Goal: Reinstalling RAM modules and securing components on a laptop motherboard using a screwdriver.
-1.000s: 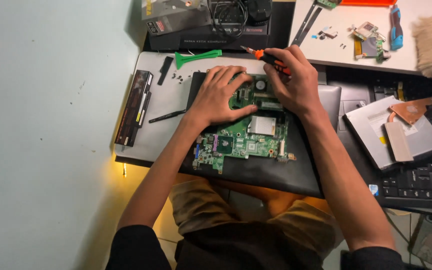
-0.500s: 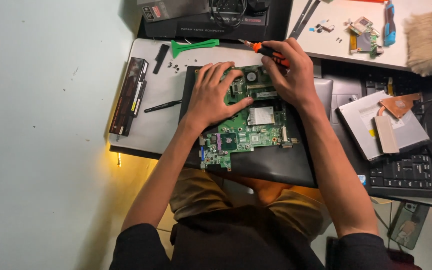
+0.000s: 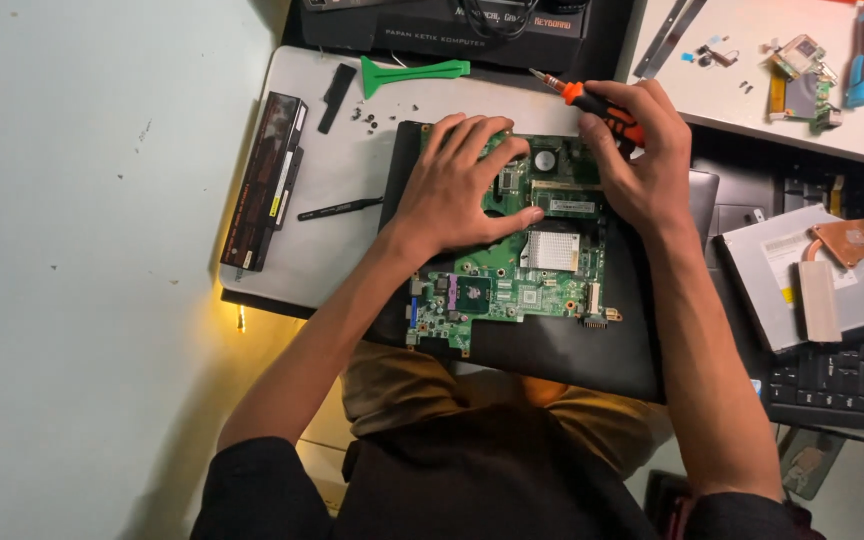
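The left hand (image 3: 457, 185) lies flat, fingers spread, palm down on the upper left part of the green printed circuit board (image 3: 512, 270), grasping nothing. The right hand (image 3: 632, 150) is clenched around the orange-and-black-handled screwdriver (image 3: 592, 100), whose tip points up and to the left past the board's upper edge, while the thumb rests on the board. The board sits on a black laptop base (image 3: 552, 350) lying across the person's lap and the edge of the white table (image 3: 332, 230). On the table left of the board lie a thin black stylus-like tool (image 3: 337, 209), a long black battery pack (image 3: 264, 180), several small dark screws (image 3: 372, 118) and a green plastic pry tool (image 3: 412, 71). To the right rest a silver optical drive (image 3: 812, 280) with a copper heat pipe (image 3: 847, 240) on it.
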